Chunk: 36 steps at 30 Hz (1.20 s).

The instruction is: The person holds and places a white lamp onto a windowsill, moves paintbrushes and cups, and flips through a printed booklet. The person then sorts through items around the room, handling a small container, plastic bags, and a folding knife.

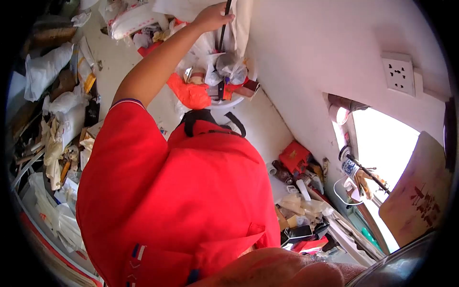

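Note:
My left hand (214, 18) is raised at the top of the view with its fingers wrapped round a thin black stick (224, 31). The stick slants down toward a white tub (233, 103) heaped with rubbish; its lower end is lost among plastic bags. On the tub's near side droops an orange plastic bag (191, 93), and beside it lies a clear bag (233, 69). My red shirt fills the middle of the view, with my left arm stretched out from its sleeve. My right hand does not show.
Bags, papers and scraps (60, 124) pile up along the left. At right, a red box (294, 157) and mixed clutter (306, 215) sit against the wall below a bright window (382, 138). A socket plate (398, 74) is fixed to the wall.

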### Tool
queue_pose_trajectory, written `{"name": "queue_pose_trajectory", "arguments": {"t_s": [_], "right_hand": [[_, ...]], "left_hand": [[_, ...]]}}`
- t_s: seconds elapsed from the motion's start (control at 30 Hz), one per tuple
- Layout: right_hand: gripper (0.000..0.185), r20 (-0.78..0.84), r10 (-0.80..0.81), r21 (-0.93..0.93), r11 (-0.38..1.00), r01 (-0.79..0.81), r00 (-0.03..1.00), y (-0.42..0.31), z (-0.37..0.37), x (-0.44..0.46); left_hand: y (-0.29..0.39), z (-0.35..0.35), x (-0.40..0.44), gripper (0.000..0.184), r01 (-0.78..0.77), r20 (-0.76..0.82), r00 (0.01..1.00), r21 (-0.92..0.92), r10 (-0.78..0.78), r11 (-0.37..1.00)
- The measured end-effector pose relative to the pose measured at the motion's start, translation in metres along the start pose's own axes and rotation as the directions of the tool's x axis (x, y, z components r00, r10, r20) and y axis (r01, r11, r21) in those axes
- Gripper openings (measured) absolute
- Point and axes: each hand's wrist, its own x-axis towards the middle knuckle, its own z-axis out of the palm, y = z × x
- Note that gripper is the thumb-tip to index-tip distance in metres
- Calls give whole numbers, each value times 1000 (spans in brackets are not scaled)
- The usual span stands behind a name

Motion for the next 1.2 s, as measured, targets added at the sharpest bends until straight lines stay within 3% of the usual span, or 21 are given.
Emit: {"name": "queue_pose_trajectory", "arguments": {"t_s": [0.07, 0.1, 0.17, 0.2, 0.23, 0.27, 0.3, 0.37, 0.47, 0.5, 0.53, 0.6, 0.67, 0.77, 0.83, 0.87, 0.93, 1.0, 1.07, 1.13, 1.2], "right_hand": [[39, 23, -8, -14, 1000, 8, 1000, -8, 12, 7], [39, 34, -4, -24, 1000, 4, 999, -8, 16, 9], [40, 45, 8, -42, 999, -6, 999, -5, 23, 13], [40, 49, 18, -56, 998, -15, 999, -1, 25, 13], [40, 47, 31, -63, 998, -28, 998, 3, 27, 14], [41, 40, 45, -73, 996, -42, 998, 9, 27, 13], [41, 30, 63, -79, 995, -60, 998, 15, 26, 12], [42, -1, 109, -92, 990, -109, 994, 32, 20, 5], [43, -56, 177, -101, 978, -182, 983, 58, 9, -11], [43, -76, 199, -97, 974, -206, 977, 66, 6, -17], [43, -96, 220, -91, 969, -229, 971, 74, 2, -24], [44, -134, 261, -83, 958, -273, 956, 88, -7, -36], [44, -169, 290, -71, 950, -305, 942, 102, -14, -48], [45, -210, 326, -39, 939, -341, 922, 120, -22, -66], [46, -234, 344, -19, 934, -358, 909, 131, -26, -75], [46, -242, 351, -6, 932, -363, 905, 137, -28, -80], [47, -256, 365, 20, 928, -372, 895, 147, -29, -88], [48, -262, 379, 43, 923, -382, 888, 156, -30, -95], [48, -272, 381, 63, 923, -378, 884, 162, -30, -98], [49, -282, 386, 86, 922, -378, 878, 167, -29, -102], [49, -276, 382, 108, 924, -367, 882, 169, -25, -102]], "left_hand": [[-35, -1, -14, 50, -143, -191, 968, 102, 161, 984], [-32, -10, -34, 46, -11, -240, 969, 203, 61, 979], [-96, -9, -51, 41, 101, -400, 916, 239, 3, 966], [-173, -5, -56, 45, 150, -285, 958, 452, -17, 879], [-191, -3, -74, 49, 305, -281, 940, 432, -195, 849], [-209, -1, -91, 53, 451, -269, 891, 426, -366, 784], [-181, 0, -124, 58, 700, -284, 710, 174, -645, 693], [-210, 21, -165, 60, 852, -551, 467, 71, -691, 519], [-272, 62, -211, 53, 901, -603, 393, 104, -694, 421], [-266, 70, -217, 50, 851, -390, 332, -269, -859, 451], [-250, 84, -227, 47, 721, -124, 333, -605, -935, 337], [-254, 104, -232, 37, 582, 137, 365, -805, -921, 111], [-304, 141, -217, 24, 670, 118, 314, -730, -942, 132], [-370, 179, -197, 16, 652, 349, 391, -759, -852, -12], [-309, 157, -184, 15, 770, 311, 592, -491, -743, 408], [-282, 146, -178, 17, 736, 322, 676, -317, -662, 598], [-275, 132, -176, 20, 527, 47, 844, 116, -534, 842], [-256, 111, -189, 15, 650, -196, 758, 155, -622, 744], [-280, 99, -200, 11, 397, -62, 918, 164, -393, 903], [-266, 90, -206, 9, 26, 48, 998, 298, -43, 954], [-176, 75, -221, 10, -409, 211, 912, 528, 352, 744]]}}
